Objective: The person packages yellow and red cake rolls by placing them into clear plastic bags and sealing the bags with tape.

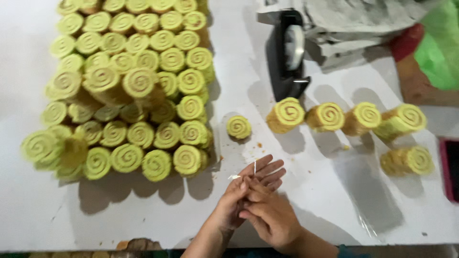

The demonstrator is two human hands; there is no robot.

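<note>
My left hand [239,198] and my right hand [270,217] meet at the near edge of the white table [143,210]. Their fingers are pressed together on a small clear tape strip [255,167] that sticks up between the fingertips. A single unwrapped green-yellow spiral roll [238,127] stands just beyond the hands. To the left lies a big stacked block of spiral rolls [129,91]. On the right, a row of wrapped rolls [326,116] lies on its side, with one more wrapped roll [409,160] nearer the right edge.
A black tape dispenser [287,52] stands at the back centre, with folded newspapers [358,19] and a green plastic bag [440,43] behind it. A clear plastic sheet [370,193] lies right of the hands. A dark, red-edged object [451,169] is at the right edge.
</note>
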